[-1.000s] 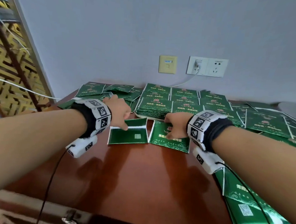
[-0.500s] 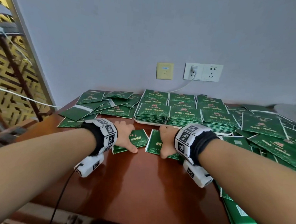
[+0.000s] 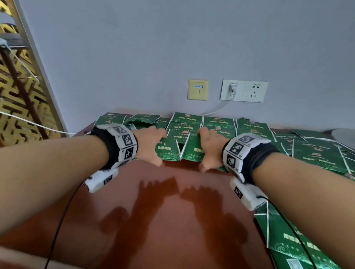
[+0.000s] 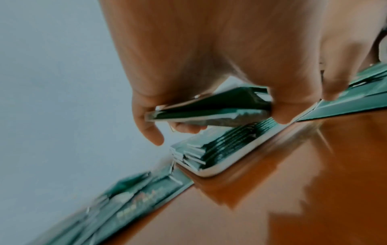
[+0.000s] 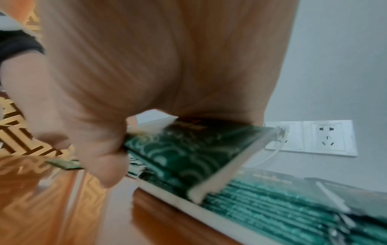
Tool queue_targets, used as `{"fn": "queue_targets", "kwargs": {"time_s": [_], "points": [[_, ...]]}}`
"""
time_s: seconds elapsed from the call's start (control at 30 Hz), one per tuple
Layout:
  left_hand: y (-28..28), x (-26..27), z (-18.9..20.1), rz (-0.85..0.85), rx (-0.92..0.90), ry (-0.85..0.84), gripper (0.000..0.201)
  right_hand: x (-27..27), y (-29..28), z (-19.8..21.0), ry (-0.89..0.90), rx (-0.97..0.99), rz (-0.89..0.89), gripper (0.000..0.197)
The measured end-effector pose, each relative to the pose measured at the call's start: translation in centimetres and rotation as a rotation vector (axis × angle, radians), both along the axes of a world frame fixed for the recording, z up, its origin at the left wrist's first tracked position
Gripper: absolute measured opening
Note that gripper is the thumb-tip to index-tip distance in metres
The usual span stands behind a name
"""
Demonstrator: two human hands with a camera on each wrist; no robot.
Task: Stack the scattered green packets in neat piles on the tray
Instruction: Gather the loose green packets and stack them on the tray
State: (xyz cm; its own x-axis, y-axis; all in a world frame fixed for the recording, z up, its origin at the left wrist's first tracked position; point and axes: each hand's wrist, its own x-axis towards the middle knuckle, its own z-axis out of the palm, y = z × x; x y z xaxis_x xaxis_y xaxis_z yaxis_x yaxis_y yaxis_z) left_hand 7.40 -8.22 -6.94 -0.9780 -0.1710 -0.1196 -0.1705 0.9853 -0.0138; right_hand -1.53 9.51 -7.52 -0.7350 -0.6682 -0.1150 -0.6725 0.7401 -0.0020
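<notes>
My left hand [image 3: 150, 147] grips a green packet [image 3: 168, 149] by its left edge, thumb at the near edge. The right hand [image 3: 210, 151] grips a second green packet [image 3: 192, 152] the same way, side by side with the first. Both packets hang tilted just above the front of the white tray [image 4: 211, 173], whose rim also shows in the right wrist view [image 5: 178, 197]. Neat stacks of packets [image 3: 219, 124] fill the tray. The left wrist view shows fingers curled under the held packet [image 4: 209, 112]. The right hand's packet [image 5: 188, 149] sticks out past the palm.
Loose green packets lie at the back left [image 3: 110, 119], across the right side [image 3: 318, 152] and near my right forearm [image 3: 290, 247]. The brown table [image 3: 166, 217] meets a grey wall with sockets [image 3: 243, 90] and a plugged cable. A gold lattice screen [image 3: 7, 93] stands left.
Both hands pressed on two packets lying flat on the table; now each has picked its packet up and carried it forward over the tray's front.
</notes>
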Motion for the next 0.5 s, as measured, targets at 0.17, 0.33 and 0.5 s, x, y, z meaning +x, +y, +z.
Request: {"fn": "queue_targets", "kwargs": {"time_s": [0.17, 0.33, 0.5], "points": [[-0.8, -4.7, 2.4, -0.035, -0.029, 0.062, 0.079, -4.3, 1.0, 2.0, 0.053, 0.015, -0.054, 0.092], [-1.7, -10.8, 2.7, -0.040, -0.007, 0.034, 0.082, -10.0, 1.5, 3.5, 0.060, 0.053, -0.124, 0.086], [-2.2, -16.7, 2.4, -0.072, 0.038, 0.015, 0.076, -15.3, 0.4, 3.9, -0.006, 0.067, -0.151, 0.082]]}}
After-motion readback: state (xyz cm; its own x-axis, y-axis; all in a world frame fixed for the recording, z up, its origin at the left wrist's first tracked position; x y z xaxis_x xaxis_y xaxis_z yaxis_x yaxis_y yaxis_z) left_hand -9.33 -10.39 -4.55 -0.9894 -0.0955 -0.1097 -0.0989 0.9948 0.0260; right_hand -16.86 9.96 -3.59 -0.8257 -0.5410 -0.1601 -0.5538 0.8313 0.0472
